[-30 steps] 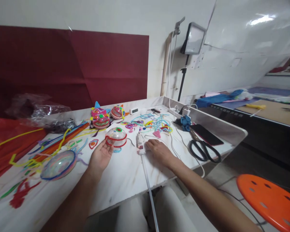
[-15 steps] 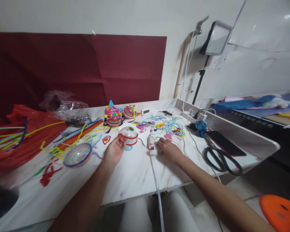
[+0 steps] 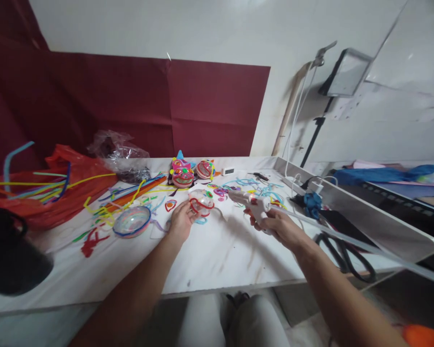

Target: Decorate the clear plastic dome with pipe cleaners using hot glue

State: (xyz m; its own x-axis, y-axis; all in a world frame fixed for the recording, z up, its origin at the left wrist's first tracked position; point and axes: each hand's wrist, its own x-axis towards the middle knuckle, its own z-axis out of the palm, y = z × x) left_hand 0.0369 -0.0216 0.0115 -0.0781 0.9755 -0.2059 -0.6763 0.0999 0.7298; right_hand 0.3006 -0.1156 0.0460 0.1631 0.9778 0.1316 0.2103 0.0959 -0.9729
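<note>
Head view: two hands are in use over one white counter, each grip occupied. The left hand, arm stretched forward, is clamped by its fingers on the near left side of one clear ball with red bands, situated between the hands; whether the ball touches the counter cannot be told. The right hand, forearm angled in from lower right, is wrapped round the handle of one white glue gun, raised, nozzle toward the ball and apart from it. One translucent stick extends from its rear. Two decorated balls stand near each other at the back. Also counted: one blue-rimmed clear shell, left of the left hand, and one pair of scissors, partly hidden by the right arm.
</note>
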